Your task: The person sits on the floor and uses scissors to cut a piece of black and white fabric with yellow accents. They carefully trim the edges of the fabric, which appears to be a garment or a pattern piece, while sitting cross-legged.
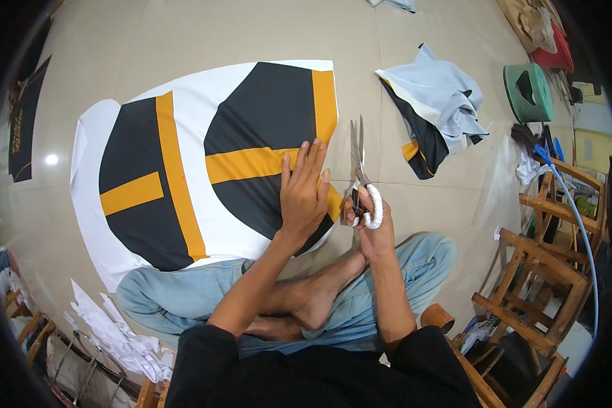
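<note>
A large white cloth point(190, 109) printed with black panels and orange stripes lies flat on the tiled floor in front of me. My left hand point(304, 189) rests flat on its right part, fingers spread, pressing it down. My right hand point(368, 219) grips a pair of scissors point(358, 158) with white-wrapped handles. The blades point away from me along the cloth's right edge, just right of my left hand. I sit cross-legged in blue jeans point(183, 292) with bare feet.
A crumpled pile of pale grey, black and orange cloth point(436, 112) lies to the right. A green stool point(529, 92) stands further right. Wooden chair frames point(537, 285) crowd the right side. White cut scraps point(115, 333) lie at lower left.
</note>
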A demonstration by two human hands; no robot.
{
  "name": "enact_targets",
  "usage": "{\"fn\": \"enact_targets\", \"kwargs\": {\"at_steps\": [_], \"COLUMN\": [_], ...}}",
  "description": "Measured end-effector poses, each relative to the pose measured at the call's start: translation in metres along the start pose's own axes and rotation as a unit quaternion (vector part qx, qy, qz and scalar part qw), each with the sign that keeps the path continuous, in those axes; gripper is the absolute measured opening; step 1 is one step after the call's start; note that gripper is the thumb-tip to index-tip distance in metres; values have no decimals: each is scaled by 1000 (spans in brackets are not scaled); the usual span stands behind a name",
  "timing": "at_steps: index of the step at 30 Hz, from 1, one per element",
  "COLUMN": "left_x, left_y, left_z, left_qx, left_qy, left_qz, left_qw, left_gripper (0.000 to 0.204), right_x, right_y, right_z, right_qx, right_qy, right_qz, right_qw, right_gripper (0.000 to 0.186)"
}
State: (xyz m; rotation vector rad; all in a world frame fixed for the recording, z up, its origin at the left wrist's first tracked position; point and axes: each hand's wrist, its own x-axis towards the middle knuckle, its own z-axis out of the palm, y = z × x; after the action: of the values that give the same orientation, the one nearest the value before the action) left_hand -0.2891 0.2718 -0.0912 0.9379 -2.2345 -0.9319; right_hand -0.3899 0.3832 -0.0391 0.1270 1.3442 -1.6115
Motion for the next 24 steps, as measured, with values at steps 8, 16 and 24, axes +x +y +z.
{"fn": "enact_targets", "kwargs": {"at_steps": [8, 16, 24], "left_x": [1, 1, 0], "left_y": [3, 1, 0], "left_z": [-2, -2, 1], "left_qx": [2, -13, -1], "left_qy": [-55, -70, -68], "left_qz": [11, 12, 20], "left_qw": [998, 997, 997], "left_gripper": [51, 55, 54], "right_x": [14, 24, 26], "right_y": [18, 13, 14], "right_z": [23, 31, 28], "right_qx": [-24, -73, -91], "right_qy": [10, 29, 31], "right_qz": [-34, -63, -74], "right_qw": [999, 995, 993], "right_gripper": [58, 56, 59]}}
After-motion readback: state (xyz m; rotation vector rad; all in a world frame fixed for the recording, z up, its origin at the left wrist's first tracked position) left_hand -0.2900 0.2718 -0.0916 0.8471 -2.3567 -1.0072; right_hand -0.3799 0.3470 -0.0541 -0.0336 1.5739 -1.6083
